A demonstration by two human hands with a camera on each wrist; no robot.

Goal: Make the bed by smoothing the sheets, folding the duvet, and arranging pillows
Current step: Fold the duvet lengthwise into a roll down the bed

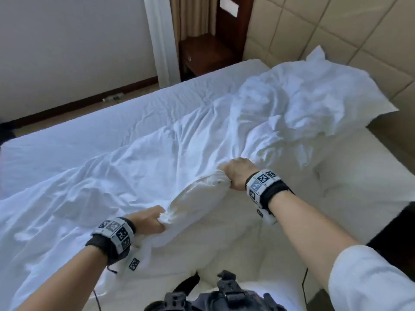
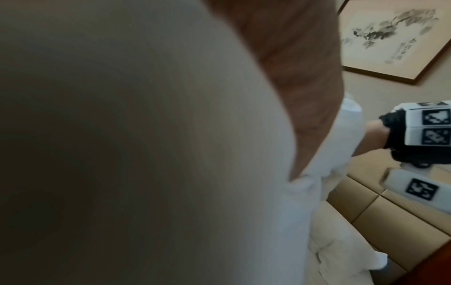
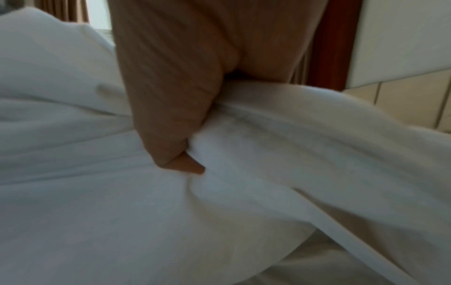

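A white duvet lies rumpled across the bed, its near edge bunched into a roll between my hands. My left hand grips the lower end of that roll, fingers curled into the cloth. My right hand grips the upper end; in the right wrist view its fingers dig into the white duvet. A crumpled white pillow lies at the head of the bed, far right. The left wrist view is mostly filled by blurred duvet cloth and my left hand.
The fitted sheet shows bare on the far left half of the bed. A cream mattress pad is uncovered at the right. A dark wooden nightstand stands beyond the bed, beside a padded beige headboard. A framed picture hangs above.
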